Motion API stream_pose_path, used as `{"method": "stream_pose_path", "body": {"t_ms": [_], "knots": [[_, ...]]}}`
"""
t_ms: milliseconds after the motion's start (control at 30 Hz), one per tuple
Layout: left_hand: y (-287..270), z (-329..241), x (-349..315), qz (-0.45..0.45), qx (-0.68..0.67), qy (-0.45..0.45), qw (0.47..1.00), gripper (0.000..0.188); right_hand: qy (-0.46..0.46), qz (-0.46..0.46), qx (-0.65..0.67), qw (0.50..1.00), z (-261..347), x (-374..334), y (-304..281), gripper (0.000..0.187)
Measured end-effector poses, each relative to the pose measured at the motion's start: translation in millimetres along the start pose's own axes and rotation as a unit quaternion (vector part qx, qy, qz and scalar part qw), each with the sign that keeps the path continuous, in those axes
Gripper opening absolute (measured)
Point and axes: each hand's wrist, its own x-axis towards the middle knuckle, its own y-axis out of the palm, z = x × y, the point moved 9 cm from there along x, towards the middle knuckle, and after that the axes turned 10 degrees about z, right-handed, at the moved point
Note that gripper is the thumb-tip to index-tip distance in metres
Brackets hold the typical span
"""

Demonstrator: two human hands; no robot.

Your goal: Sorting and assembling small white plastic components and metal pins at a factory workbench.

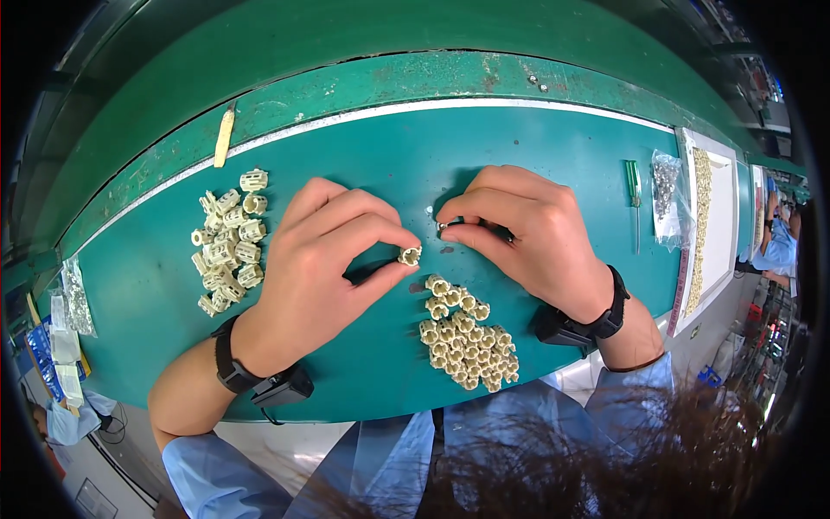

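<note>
"Now holding what, over the green table (363, 147)?"

"Pinching one cream ring (410, 256) in the left hand (316, 259), clamped firmly between thumb and fingertip, with an open end in view."

"And in the right hand (540, 229)?"

"Closed at thumb and fingertip on a tiny metallic bit (443, 227), too small to identify. Near the ring, but not touching."

"How far along?"

"Apparently midway, judging by loose rings on both sides: a left heap (226, 246) beyond the left hand, a right heap (471, 342) toward the near edge. Lying at mixed angles in the first, mostly open end up in the second."

"Possible to sort done from left?"

"Not with certainty. Too little detail inside the rings to call either heap finished. Only one ring in hand, with dozens more lying about."

"And farther off?"

"At right, a green screwdriver (634, 186), a clear bag (666, 195) of small metal parts and a white tray (722, 216) lined with cream pieces."
</note>
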Motion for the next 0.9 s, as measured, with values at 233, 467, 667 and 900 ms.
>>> {"method": "stream_pose_path", "body": {"t_ms": [233,467,667,900], "knots": [[4,1,-1,0.008,-0.001,-0.001,1.0,0.032,-0.025,0.012,-0.026,0.999,5,2,2,0.017],[4,11,-6,-0.019,0.0,-0.006,1.0,0.027,-0.07,-0.026,-0.004,0.997,37,2,10,0.02],[4,21,-15,-0.027,-0.002,0.006,1.0,0.028,-0.068,-0.022,-0.028,0.997,44,8,26,0.021],[6,25,-22,-0.022,-0.01,0.008,1.0,0.028,-0.068,-0.017,-0.046,0.996,46,9,33,0.023]]}}
